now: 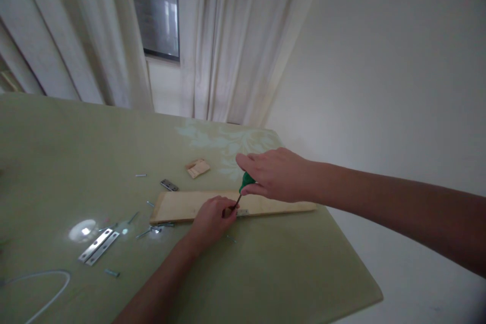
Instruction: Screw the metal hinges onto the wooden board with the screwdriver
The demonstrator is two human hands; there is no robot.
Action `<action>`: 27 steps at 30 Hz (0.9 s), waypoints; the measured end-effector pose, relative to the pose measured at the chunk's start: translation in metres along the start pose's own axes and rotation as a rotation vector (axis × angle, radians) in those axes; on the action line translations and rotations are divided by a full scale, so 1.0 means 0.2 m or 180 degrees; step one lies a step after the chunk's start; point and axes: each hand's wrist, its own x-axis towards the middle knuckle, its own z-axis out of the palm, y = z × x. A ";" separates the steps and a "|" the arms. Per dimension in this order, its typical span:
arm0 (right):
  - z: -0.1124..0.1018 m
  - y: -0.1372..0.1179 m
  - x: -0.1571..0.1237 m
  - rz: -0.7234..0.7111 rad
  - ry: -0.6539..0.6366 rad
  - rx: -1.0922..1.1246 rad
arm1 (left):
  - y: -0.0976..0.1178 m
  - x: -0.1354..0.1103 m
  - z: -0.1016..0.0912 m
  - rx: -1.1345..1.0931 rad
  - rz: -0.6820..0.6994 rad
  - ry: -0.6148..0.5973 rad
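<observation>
My right hand (pixel 275 174) is closed around the green handle of a screwdriver (pixel 247 181), whose dark shaft slants down and left. The shaft's tip ends among the fingers of my left hand (pixel 212 220), beside a small metal plate (pixel 242 212) at the near edge of a long pale wooden board (pixel 182 202). My left fingers are pinched together on the board's edge. What lies between them is hidden.
On the green tablecloth (pixel 304 263) lie a silver hinge (pixel 99 246), a dark metal piece (pixel 169 185), small wooden pieces (pixel 198 167), several loose screws (pixel 112 273) and a white cable (pixel 56 272). Curtains (pixel 235 35) hang behind; a wall (pixel 379 86) stands right.
</observation>
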 end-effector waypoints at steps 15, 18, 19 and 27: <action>0.19 0.03 -0.02 -0.0096 0.0732 0.0864 | 0.02 -0.01 0.01 0.0078 -0.0010 -0.0019; 0.26 0.02 -0.02 -0.0062 0.0996 0.1122 | 0.01 0.00 0.03 0.0074 -0.0070 0.0013; 0.28 0.02 -0.02 -0.0058 0.1092 0.1231 | 0.01 0.00 0.03 0.0081 -0.0084 0.0014; 0.40 0.03 -0.03 -0.0410 0.1482 0.2557 | -0.01 0.01 0.04 0.0048 0.0023 -0.0059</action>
